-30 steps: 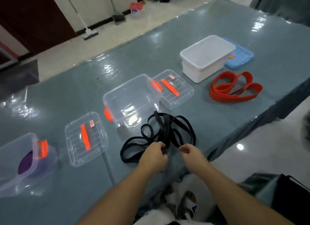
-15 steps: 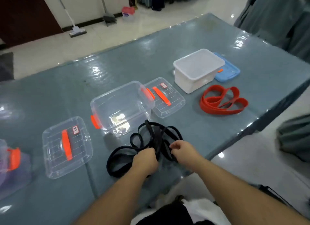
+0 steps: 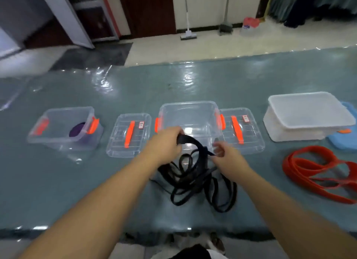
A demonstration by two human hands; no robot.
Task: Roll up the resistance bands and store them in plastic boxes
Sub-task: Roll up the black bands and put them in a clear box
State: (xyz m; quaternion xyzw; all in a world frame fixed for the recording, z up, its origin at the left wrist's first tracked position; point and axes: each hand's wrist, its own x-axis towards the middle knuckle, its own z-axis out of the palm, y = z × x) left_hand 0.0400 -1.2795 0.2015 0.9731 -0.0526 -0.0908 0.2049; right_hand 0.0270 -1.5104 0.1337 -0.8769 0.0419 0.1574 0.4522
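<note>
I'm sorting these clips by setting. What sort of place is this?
Probably a workroom or shop floor: a long table under clear plastic sheeting, a mop against the wall, and clothes hanging on racks at the far right.

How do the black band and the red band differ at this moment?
The black band is in both hands: the left hand grips one end and the right hand pinches a strand. The red band lies untouched.
The black band is partly lifted, the rest in a tangled heap; the red band lies flat in loose loops.
The black band sits before the middle clear box; the red band lies farther right.
Neither is rolled or boxed yet.
</note>
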